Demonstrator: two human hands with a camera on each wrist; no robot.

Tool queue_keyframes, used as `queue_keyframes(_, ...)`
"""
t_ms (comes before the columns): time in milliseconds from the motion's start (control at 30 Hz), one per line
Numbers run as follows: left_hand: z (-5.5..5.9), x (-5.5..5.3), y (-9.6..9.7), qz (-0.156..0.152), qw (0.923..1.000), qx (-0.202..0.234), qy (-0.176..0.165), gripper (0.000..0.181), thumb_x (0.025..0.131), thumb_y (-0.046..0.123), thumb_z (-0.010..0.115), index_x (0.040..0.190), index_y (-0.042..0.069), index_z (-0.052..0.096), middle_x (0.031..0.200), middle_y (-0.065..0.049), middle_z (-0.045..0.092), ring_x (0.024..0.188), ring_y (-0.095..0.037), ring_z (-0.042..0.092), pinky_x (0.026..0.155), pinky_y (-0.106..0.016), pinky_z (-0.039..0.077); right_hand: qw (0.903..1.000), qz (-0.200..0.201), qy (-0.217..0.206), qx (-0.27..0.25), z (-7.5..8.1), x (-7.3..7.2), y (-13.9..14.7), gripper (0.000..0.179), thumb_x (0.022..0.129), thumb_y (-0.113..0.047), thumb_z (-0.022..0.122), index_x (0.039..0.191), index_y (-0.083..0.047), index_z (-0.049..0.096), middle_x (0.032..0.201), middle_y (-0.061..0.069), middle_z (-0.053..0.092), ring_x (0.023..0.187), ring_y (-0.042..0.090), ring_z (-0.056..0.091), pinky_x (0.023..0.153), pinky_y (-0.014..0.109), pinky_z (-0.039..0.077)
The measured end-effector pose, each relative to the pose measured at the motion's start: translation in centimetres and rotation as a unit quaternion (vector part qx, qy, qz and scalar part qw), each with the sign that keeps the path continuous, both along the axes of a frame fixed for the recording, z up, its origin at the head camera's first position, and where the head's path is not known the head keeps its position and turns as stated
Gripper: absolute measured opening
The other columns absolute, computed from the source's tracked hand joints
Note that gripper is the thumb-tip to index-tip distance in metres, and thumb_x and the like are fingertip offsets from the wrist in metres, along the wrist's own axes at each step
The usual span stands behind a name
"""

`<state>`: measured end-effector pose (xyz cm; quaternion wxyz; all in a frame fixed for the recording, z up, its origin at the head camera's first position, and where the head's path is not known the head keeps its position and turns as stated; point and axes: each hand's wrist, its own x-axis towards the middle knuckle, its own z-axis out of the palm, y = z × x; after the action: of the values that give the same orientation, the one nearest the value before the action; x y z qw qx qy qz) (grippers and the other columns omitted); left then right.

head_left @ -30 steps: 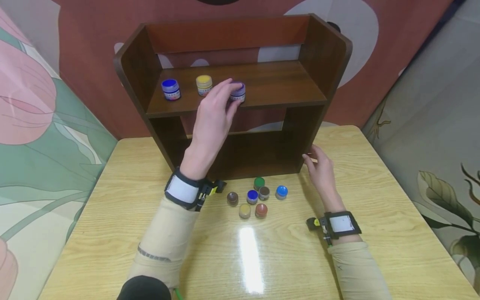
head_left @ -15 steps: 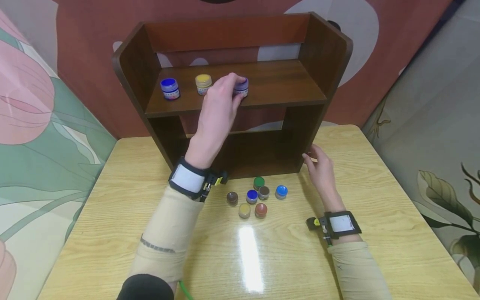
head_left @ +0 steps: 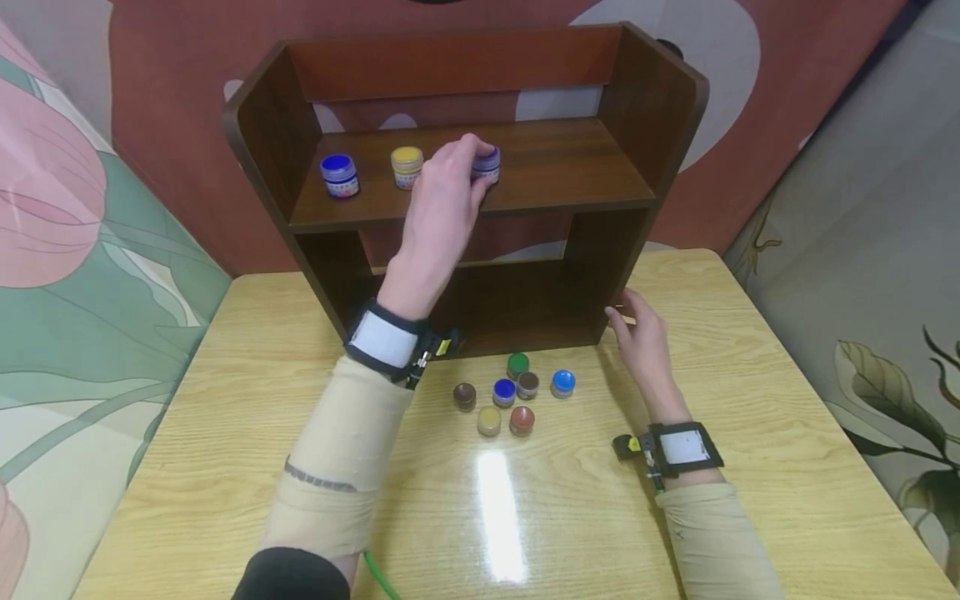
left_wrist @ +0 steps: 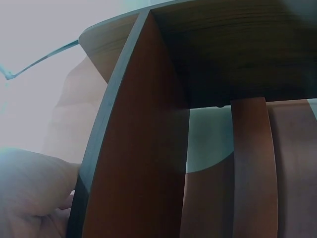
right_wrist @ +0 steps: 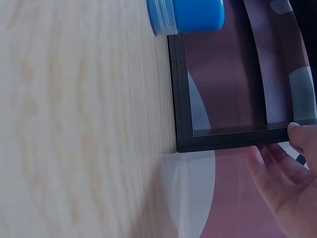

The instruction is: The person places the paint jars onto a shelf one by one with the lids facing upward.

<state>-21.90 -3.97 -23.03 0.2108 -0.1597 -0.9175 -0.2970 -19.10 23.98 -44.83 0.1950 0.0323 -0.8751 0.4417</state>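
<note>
My left hand [head_left: 441, 200] holds a small purple paint jar [head_left: 489, 165] between thumb and fingers at the upper board of a dark brown shelf [head_left: 558, 171]. In the left wrist view the shelf board hides the jar and most fingertips. To its left on the same board stand a yellow paint jar [head_left: 407, 167] and a dark blue paint jar [head_left: 341, 176]. My right hand [head_left: 643, 340] grips the shelf's right side panel [right_wrist: 237, 141] low down, the thumb at its front edge and the fingers along its outer side.
Several small paint jars stand on the wooden table [head_left: 585, 517] before the shelf, among them a green jar [head_left: 517, 365], a light blue jar [head_left: 562, 383], a red-brown jar [head_left: 522, 420] and a dark brown jar [head_left: 465, 397]. Patterned cloth hangs behind the shelf.
My left hand has shifted a little to the right and back along the upper board with the purple paint jar. The right hand stays at the side panel.
</note>
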Motion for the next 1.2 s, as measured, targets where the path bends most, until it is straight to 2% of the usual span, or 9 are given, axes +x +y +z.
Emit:
queue_keyframes(267, 0.31, -0.24, 0.28, 0.011, 0.9999, -0.004, -0.012, 0.035, 0.097, 0.016, 0.063, 0.131, 0.008, 0.057, 0.137, -0.010, 0.063, 0.130, -0.022, 0.059, 0.110, -0.031, 0.048, 1.0000, 0.000, -0.004, 0.001, 0.03, 0.03, 0.01, 0.035, 0.101, -0.010, 0.057, 0.135, -0.003, 0.056, 0.130, 0.021, 0.065, 0.112, 0.035, 0.068, 0.084, 0.039, 0.060)
queue_keyframes(533, 0.15, -0.50, 0.18, 0.012, 0.9998, 0.008, -0.015, 0.038, 0.096, 0.017, 0.064, 0.133, 0.010, 0.055, 0.137, -0.010, 0.062, 0.131, -0.021, 0.058, 0.110, -0.030, 0.049, 1.0000, 0.003, -0.003, -0.003, 0.06, 0.03, 0.04, 0.034, 0.101, -0.010, 0.056, 0.135, -0.002, 0.056, 0.129, 0.022, 0.065, 0.113, 0.035, 0.067, 0.084, 0.038, 0.060)
queue_keyframes(667, 0.04, -0.58, 0.17, 0.019, 0.9996, 0.012, -0.016, 0.039, 0.096, 0.018, 0.065, 0.133, 0.012, 0.054, 0.136, -0.010, 0.063, 0.130, -0.022, 0.059, 0.108, -0.032, 0.050, 1.0000, 0.006, -0.003, -0.008, 0.03, 0.06, 0.05, 0.034, 0.101, -0.009, 0.055, 0.134, -0.001, 0.056, 0.128, 0.023, 0.065, 0.113, 0.036, 0.067, 0.084, 0.034, 0.060)
queue_keyframes(767, 0.00, -0.64, 0.19, 0.025, 0.9995, 0.013, -0.016, 0.039, 0.096, 0.019, 0.065, 0.133, 0.012, 0.054, 0.136, -0.010, 0.063, 0.129, -0.022, 0.060, 0.108, -0.032, 0.051, 1.0000, 0.006, -0.002, -0.007, 0.09, 0.07, 0.01, 0.034, 0.101, -0.009, 0.056, 0.134, -0.001, 0.056, 0.128, 0.023, 0.065, 0.113, 0.037, 0.067, 0.084, 0.034, 0.060)
queue_keyframes(867, -0.03, -0.71, 0.20, 0.030, 0.9994, 0.013, -0.015, 0.039, 0.096, 0.020, 0.065, 0.133, 0.013, 0.054, 0.135, -0.010, 0.063, 0.128, -0.022, 0.060, 0.107, -0.032, 0.051, 1.0000, 0.005, -0.004, 0.000, 0.16, 0.11, -0.04, 0.035, 0.101, -0.010, 0.056, 0.135, -0.001, 0.056, 0.129, 0.022, 0.065, 0.114, 0.036, 0.067, 0.085, 0.041, 0.059)
queue_keyframes(1200, -0.06, -0.76, 0.26, 0.037, 0.9990, 0.016, -0.020, 0.044, 0.096, 0.022, 0.065, 0.135, 0.011, 0.051, 0.137, -0.011, 0.062, 0.129, -0.023, 0.060, 0.107, -0.033, 0.051, 1.0000, 0.004, -0.003, -0.003, 0.18, 0.10, -0.12, 0.035, 0.101, -0.009, 0.057, 0.135, -0.001, 0.056, 0.128, 0.023, 0.065, 0.113, 0.037, 0.067, 0.085, 0.040, 0.060)
